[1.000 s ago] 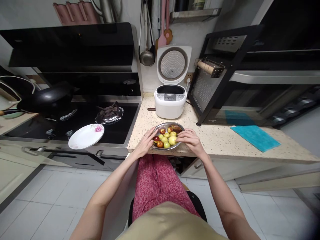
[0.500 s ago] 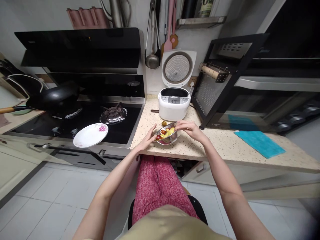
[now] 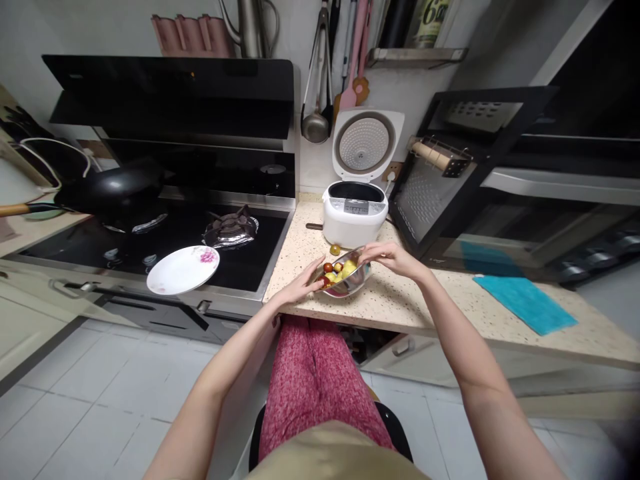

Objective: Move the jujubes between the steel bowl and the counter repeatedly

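Note:
A shiny metal bowl (image 3: pixel 356 283) rests tilted toward the left on the speckled counter. Small round red-brown fruits (image 3: pixel 328 267) and yellow pieces (image 3: pixel 349 268) lie inside it. My right hand (image 3: pixel 391 259) pinches the raised right rim between thumb and fingers. At the low left side, my left hand (image 3: pixel 302 283) has its fingers stretched out with the thumb apart, fingertips touching the rim or the fruit there. One greenish-brown round fruit (image 3: pixel 335 249) sits on the counter just behind the bowl.
Behind the bowl stands a white rice cooker (image 3: pixel 354 223) with its lid up. A flowered white plate (image 3: pixel 183 272) overhangs the stove's front edge. A black wok (image 3: pixel 113 190) sits on the left burner. To the right lie a blue cloth (image 3: pixel 525 303) and an oven (image 3: pixel 550 227).
My view has shifted slightly to the left, so everything appears a little farther right. Fruit in the bowl has shifted slightly. Both hands keep about the same places at the bowl.

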The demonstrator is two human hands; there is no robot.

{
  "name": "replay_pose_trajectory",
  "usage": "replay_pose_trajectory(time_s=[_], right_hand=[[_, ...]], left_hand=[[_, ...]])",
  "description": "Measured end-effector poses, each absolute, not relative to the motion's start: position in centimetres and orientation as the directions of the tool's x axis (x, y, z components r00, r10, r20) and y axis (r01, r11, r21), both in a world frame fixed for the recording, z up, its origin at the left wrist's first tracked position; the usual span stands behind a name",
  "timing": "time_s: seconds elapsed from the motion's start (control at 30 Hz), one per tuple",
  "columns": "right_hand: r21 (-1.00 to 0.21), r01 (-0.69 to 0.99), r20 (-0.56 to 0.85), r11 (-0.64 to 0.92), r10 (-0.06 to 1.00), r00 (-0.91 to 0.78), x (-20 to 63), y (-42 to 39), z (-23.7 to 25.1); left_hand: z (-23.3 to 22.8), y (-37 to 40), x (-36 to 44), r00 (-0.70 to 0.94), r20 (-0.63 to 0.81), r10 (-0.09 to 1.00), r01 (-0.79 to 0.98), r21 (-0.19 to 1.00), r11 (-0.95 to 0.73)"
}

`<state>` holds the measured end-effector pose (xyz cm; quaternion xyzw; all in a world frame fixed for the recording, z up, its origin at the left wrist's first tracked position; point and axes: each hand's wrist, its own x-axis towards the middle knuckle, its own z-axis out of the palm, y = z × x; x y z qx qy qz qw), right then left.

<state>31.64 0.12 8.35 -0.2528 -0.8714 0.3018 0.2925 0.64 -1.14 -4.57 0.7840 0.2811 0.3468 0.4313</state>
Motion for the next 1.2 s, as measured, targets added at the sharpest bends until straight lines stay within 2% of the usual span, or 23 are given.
replay_pose_trajectory(time_s=[0.13, 0.33, 0.63, 0.93, 1.07, 1.2], right_hand=[[-0.667, 0.276, 0.346, 0.692, 0.616, -0.708, 31.8, 0.3, 9.6], [-0.668, 0.28, 0.311, 0.69, 0.6, -0.737, 32.0, 1.0, 10.5], [-0.656, 0.348, 0.285, 0.669, 0.647, -0.707, 33.6, 0.0, 11.0], [-0.648, 0.389, 0.311, 0.654, 0.694, -0.649, 35.5, -1.7, 11.0], [-0.589, 0.418, 0.369, 0.691, 0.691, -0.621, 36.0, -4.2, 10.3], [-0.444, 0.483, 0.495, 0.755, 0.656, -0.569, 35.7, -8.3, 8.2]], left_hand=[[-4.7, -0.9, 0.8, 0.61, 0.327, 0.722, 0.135, 0.855, -0.501], [-4.9, -0.6, 1.0, 0.594, 0.313, 0.741, 0.257, 0.799, -0.544], [-4.9, -1.2, 1.2, 0.585, 0.336, 0.738, 0.375, 0.694, -0.614], [-5.2, -1.1, 1.1, 0.587, 0.341, 0.734, 0.407, 0.66, -0.632], [-5.0, -1.2, 1.1, 0.594, 0.341, 0.728, 0.408, 0.653, -0.638], [-4.9, -1.4, 1.0, 0.602, 0.348, 0.719, 0.409, 0.639, -0.651]])
